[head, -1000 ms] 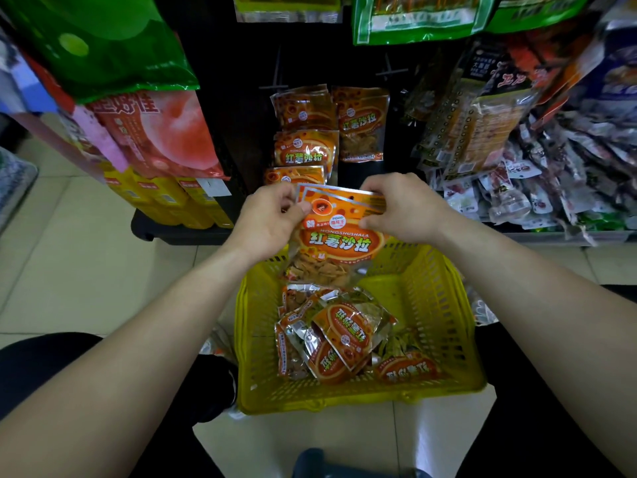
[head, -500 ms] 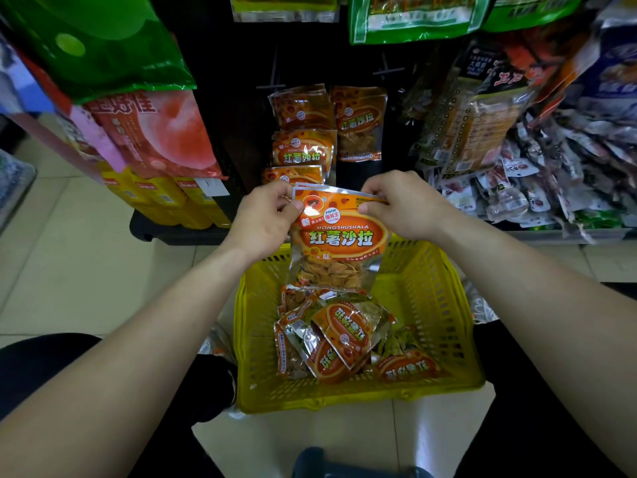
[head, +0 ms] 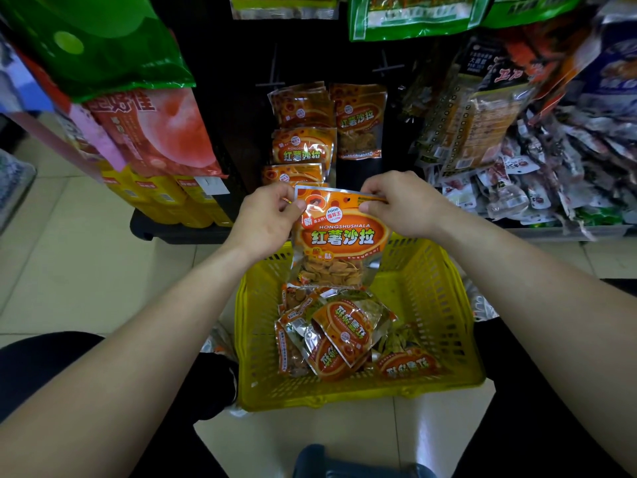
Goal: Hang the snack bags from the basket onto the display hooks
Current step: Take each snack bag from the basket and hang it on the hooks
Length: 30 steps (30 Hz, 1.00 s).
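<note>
I see the left hand (head: 267, 219) and right hand (head: 400, 205) each pinching a top corner of one orange snack bag (head: 341, 239), held upright above the far rim of the yellow basket (head: 444, 298). Loose bags (head: 341, 336) lie inside the basket; matching hung bags (head: 303, 146) show beyond it.

- Snack bag (head: 339, 239): both top corners are covered by the pinching fingers of the left hand (head: 265, 219) and right hand (head: 403, 205).
- Loose bags (head: 341, 332) in the basket (head: 444, 305): the lower ones lie under the upper ones; count cannot be told.
- Hung bags (head: 303, 146): their hooks are hidden behind them.
- Green bags (head: 413, 15): cut off by the top edge.
- Right-side packets (head: 537, 188): blurred, print unreadable.
- Dark object (head: 344, 464): cut off by the bottom edge.
</note>
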Available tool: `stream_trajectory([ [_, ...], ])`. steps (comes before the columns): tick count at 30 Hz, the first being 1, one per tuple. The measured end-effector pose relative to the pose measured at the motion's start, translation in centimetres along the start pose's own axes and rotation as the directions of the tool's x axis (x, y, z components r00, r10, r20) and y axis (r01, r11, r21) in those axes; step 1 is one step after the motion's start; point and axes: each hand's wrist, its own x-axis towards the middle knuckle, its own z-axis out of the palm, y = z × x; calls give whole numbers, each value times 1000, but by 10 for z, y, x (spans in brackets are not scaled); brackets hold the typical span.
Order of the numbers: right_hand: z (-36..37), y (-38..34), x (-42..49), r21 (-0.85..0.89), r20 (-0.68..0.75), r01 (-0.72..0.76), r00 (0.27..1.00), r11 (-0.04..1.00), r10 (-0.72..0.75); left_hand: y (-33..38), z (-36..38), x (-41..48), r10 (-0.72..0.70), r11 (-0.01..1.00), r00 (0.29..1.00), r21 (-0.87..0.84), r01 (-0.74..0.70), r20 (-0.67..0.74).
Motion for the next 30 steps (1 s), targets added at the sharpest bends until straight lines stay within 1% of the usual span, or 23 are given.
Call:
stream_trajectory([
  [12,-2,3,-2,-9,27,-19,999,1000,19,0,7,2,30,999,1000,21,-30,-6],
  [18,-6,-2,-9,-83,49,-35,998,996,39,7,14,0,96,992,995,83,-94,-21],
  [23,-2,-5,-27,-133,-20,-39,999,990,36,16,22,-8,155,986,988,67,-153,-22],
  [25,0,-6,-35,-169,-71,-69,996,983,58,18,23,-10,159,987,987,18,-158,-22],
  [28,-5,-7,-42,-253,-161,-91,986,963,51,21,21,-13,141,989,990,-49,-142,-30],
  [30,-13,-7,-44,-323,-203,-96,979,941,30,22,18,-13,139,989,990,-42,-140,-35],
])
